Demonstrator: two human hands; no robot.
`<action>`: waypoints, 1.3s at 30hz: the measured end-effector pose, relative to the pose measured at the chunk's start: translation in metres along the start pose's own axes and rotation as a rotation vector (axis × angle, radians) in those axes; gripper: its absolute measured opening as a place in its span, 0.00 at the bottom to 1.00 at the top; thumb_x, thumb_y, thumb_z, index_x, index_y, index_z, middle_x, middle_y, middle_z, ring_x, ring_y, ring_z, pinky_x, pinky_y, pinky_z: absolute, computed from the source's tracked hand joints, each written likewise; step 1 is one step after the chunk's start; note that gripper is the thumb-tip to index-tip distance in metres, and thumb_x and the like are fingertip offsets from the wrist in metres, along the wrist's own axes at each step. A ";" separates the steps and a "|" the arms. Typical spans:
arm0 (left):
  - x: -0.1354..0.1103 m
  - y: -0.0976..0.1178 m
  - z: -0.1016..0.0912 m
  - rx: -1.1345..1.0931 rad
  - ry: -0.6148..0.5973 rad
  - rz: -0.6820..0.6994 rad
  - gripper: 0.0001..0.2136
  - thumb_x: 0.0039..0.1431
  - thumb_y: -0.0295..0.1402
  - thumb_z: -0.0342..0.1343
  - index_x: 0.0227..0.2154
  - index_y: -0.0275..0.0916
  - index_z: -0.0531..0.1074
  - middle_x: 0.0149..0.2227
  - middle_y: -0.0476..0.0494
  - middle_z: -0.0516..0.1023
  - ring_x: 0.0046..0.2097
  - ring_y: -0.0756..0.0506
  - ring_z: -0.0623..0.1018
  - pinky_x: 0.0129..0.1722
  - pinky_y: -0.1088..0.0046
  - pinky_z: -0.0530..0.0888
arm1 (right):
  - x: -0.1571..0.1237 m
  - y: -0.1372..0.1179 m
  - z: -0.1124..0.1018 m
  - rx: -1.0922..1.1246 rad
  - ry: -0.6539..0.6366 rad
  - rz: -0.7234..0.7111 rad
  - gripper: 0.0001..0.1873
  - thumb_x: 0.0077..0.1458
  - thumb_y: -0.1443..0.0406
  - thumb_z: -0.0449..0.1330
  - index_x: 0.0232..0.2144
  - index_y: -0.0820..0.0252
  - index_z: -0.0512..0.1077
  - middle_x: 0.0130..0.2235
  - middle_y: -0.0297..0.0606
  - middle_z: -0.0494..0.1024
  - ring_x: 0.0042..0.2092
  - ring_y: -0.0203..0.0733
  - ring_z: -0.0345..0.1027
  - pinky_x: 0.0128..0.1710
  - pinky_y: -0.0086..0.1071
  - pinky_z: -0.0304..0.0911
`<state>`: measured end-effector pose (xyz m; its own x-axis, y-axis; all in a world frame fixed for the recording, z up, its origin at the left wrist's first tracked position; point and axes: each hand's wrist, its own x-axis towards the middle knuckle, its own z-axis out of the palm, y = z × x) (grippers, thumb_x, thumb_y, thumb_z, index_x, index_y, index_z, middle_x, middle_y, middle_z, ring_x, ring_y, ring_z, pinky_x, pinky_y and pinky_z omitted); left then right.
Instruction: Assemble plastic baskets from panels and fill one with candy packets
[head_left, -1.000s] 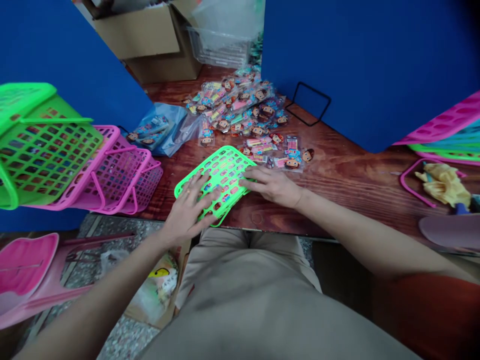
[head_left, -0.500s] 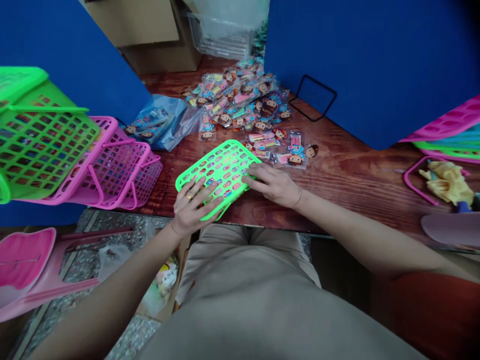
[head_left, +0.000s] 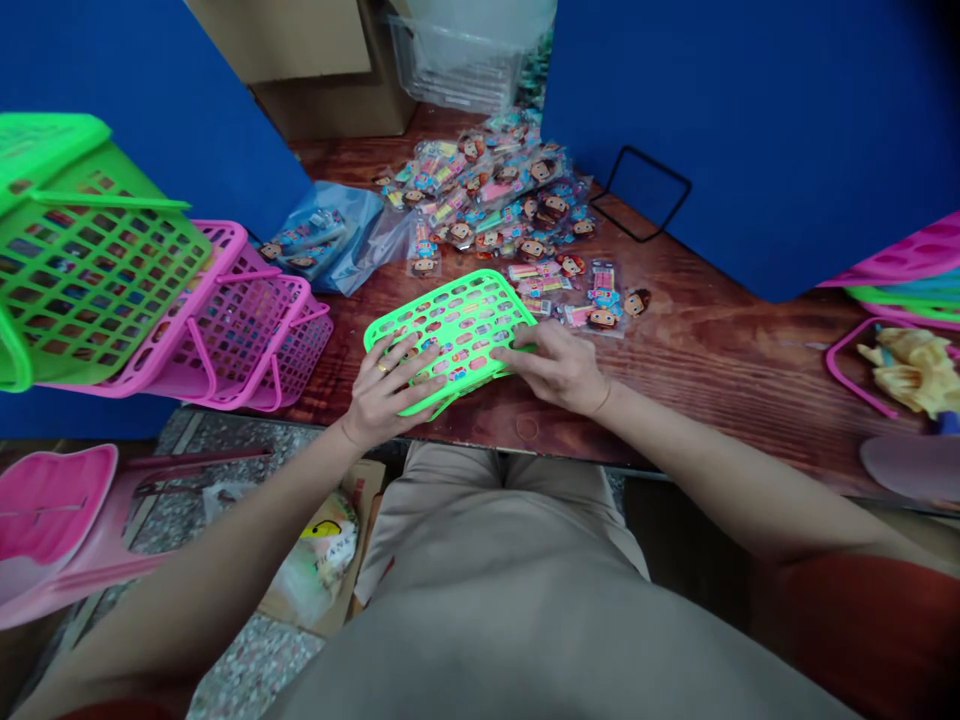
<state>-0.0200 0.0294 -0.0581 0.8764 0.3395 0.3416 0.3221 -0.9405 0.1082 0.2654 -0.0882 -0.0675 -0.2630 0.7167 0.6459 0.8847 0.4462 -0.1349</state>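
A bright green perforated plastic lid (head_left: pixel 455 320) lies on a basket near the front edge of the wooden table (head_left: pixel 705 350), with colourful packets showing through its holes. My left hand (head_left: pixel 390 390) rests on its near left corner, fingers curled over the edge, a ring on one finger. My right hand (head_left: pixel 555 368) presses on its right edge, fingertips hooked on the rim. Behind the lid lies a heap of small cartoon-face toy packets (head_left: pixel 495 210).
Stacked green (head_left: pixel 82 260) and pink baskets (head_left: pixel 247 340) stand at the left. A blue plastic bag of packets (head_left: pixel 322 235) lies behind them. Blue panels, a cardboard box (head_left: pixel 315 60) and a clear tub stand at the back. Pink and green lids (head_left: pixel 900 270) and yellow cloth (head_left: pixel 911 365) are at right.
My left hand has slid from flat on top of the lid to its near left corner and curled there. My right hand has stayed on the right edge.
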 end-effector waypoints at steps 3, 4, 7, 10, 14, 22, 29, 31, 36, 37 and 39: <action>-0.002 0.008 0.000 0.026 0.009 -0.029 0.10 0.59 0.42 0.55 0.42 0.51 0.75 0.56 0.47 0.74 0.65 0.40 0.63 0.62 0.45 0.60 | 0.000 0.000 0.002 -0.001 0.009 -0.025 0.15 0.63 0.67 0.52 0.48 0.46 0.72 0.38 0.37 0.75 0.40 0.42 0.65 0.34 0.33 0.64; -0.003 0.010 0.000 0.033 0.026 -0.024 0.10 0.59 0.42 0.55 0.42 0.50 0.75 0.56 0.47 0.74 0.65 0.40 0.63 0.62 0.45 0.61 | 0.000 0.000 0.003 -0.006 0.019 -0.031 0.16 0.63 0.68 0.51 0.48 0.46 0.72 0.38 0.37 0.75 0.40 0.42 0.65 0.34 0.34 0.64; -0.002 0.015 -0.001 0.022 0.104 0.026 0.10 0.59 0.38 0.57 0.44 0.49 0.73 0.57 0.45 0.73 0.65 0.39 0.64 0.61 0.45 0.63 | -0.001 -0.001 0.008 -0.031 0.055 -0.054 0.18 0.62 0.70 0.50 0.48 0.48 0.72 0.39 0.39 0.74 0.40 0.42 0.64 0.36 0.34 0.65; 0.000 0.015 0.000 0.026 0.185 0.109 0.13 0.58 0.35 0.59 0.46 0.47 0.72 0.58 0.43 0.72 0.64 0.38 0.64 0.60 0.47 0.66 | -0.003 -0.001 0.013 -0.057 0.084 -0.092 0.18 0.62 0.71 0.49 0.48 0.51 0.72 0.39 0.40 0.74 0.43 0.42 0.65 0.41 0.36 0.67; 0.002 0.015 0.002 0.130 0.278 0.220 0.18 0.56 0.33 0.61 0.50 0.45 0.70 0.57 0.38 0.72 0.63 0.36 0.65 0.57 0.50 0.69 | -0.003 -0.001 0.016 -0.074 0.138 -0.155 0.16 0.62 0.71 0.49 0.46 0.55 0.72 0.34 0.39 0.73 0.45 0.43 0.67 0.46 0.38 0.69; 0.002 0.021 0.004 0.220 0.319 0.198 0.18 0.59 0.33 0.58 0.52 0.52 0.69 0.58 0.41 0.72 0.63 0.37 0.66 0.57 0.52 0.70 | -0.008 -0.002 0.023 0.000 0.194 -0.134 0.17 0.63 0.70 0.51 0.50 0.54 0.72 0.37 0.40 0.75 0.48 0.45 0.68 0.48 0.43 0.71; -0.002 0.029 0.007 0.185 0.352 0.123 0.21 0.58 0.29 0.59 0.53 0.52 0.68 0.58 0.41 0.72 0.64 0.37 0.65 0.59 0.48 0.67 | -0.007 0.004 0.004 0.090 0.103 -0.203 0.24 0.63 0.73 0.48 0.59 0.59 0.65 0.42 0.44 0.76 0.51 0.46 0.68 0.51 0.45 0.70; -0.002 0.031 0.008 0.190 0.382 0.112 0.21 0.58 0.28 0.59 0.53 0.52 0.68 0.58 0.40 0.72 0.64 0.37 0.65 0.59 0.48 0.67 | -0.008 0.004 0.002 0.114 0.094 -0.194 0.22 0.64 0.71 0.47 0.58 0.59 0.66 0.43 0.44 0.76 0.52 0.46 0.68 0.52 0.45 0.70; -0.002 0.031 0.011 0.212 0.392 0.111 0.20 0.57 0.28 0.61 0.52 0.50 0.69 0.56 0.39 0.74 0.63 0.37 0.66 0.57 0.48 0.68 | -0.012 -0.004 0.012 0.126 0.140 -0.092 0.20 0.64 0.69 0.48 0.56 0.56 0.69 0.45 0.44 0.77 0.54 0.48 0.67 0.53 0.51 0.69; -0.002 0.031 0.010 0.213 0.395 0.114 0.20 0.56 0.28 0.61 0.52 0.50 0.69 0.55 0.39 0.74 0.63 0.37 0.67 0.57 0.48 0.68 | -0.012 -0.006 0.014 0.133 0.152 -0.085 0.20 0.64 0.70 0.48 0.55 0.56 0.69 0.45 0.44 0.77 0.53 0.48 0.67 0.53 0.51 0.68; -0.002 0.030 0.008 0.201 0.391 0.106 0.20 0.57 0.29 0.60 0.52 0.51 0.69 0.56 0.40 0.74 0.63 0.38 0.67 0.58 0.48 0.68 | -0.010 -0.009 0.013 0.156 0.170 -0.082 0.21 0.62 0.71 0.50 0.55 0.57 0.70 0.44 0.45 0.77 0.52 0.48 0.67 0.52 0.50 0.69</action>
<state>-0.0090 0.0004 -0.0634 0.7196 0.1738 0.6723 0.3350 -0.9350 -0.1168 0.2555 -0.0925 -0.0828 -0.2512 0.5797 0.7752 0.7895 0.5860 -0.1824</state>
